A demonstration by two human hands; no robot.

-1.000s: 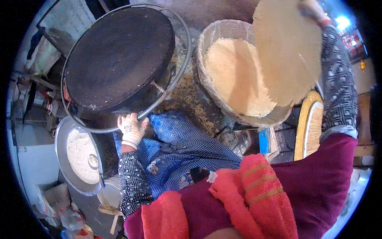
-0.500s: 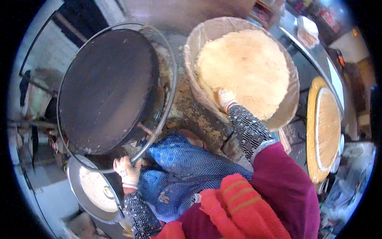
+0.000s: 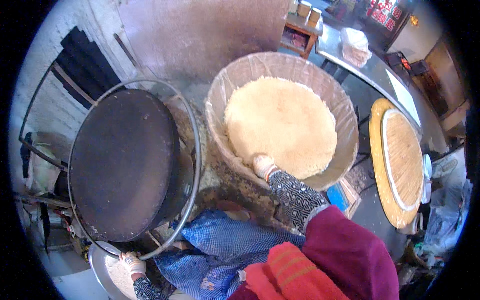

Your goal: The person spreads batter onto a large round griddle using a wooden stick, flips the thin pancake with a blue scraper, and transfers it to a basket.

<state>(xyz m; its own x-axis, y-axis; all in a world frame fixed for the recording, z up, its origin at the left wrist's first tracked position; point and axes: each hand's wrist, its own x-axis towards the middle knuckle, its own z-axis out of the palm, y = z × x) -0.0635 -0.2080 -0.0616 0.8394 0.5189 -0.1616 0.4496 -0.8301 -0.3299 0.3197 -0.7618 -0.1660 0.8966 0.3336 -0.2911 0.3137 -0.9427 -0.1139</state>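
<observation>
A broad round stack of thin, pale yellow pancakes (image 3: 290,125) lies in a deep round basket (image 3: 345,95) lined with clear plastic. At the stack's near left edge is my right hand (image 3: 262,165), in a white knitted glove. It is closed against that edge, its fingertips hidden. To the left stands a large, dark, bare round griddle (image 3: 120,165) with a grey metal ring (image 3: 199,155) around it. My left hand (image 3: 132,263), also gloved, has its fingers curled over the near side of this ring.
A metal bowl (image 3: 95,260) of pale batter sits below the ring, beside my left hand. On the right a yellow round board bears a woven straw disc (image 3: 400,155). Farther back, a bagged bundle (image 3: 355,47) rests on a grey table (image 3: 330,42). My blue checked apron (image 3: 220,245) covers my lap.
The view has tilted up, so the griddle and basket sit lower in the picture. My left hand remains at the ring, my right at the stack's near left edge.
</observation>
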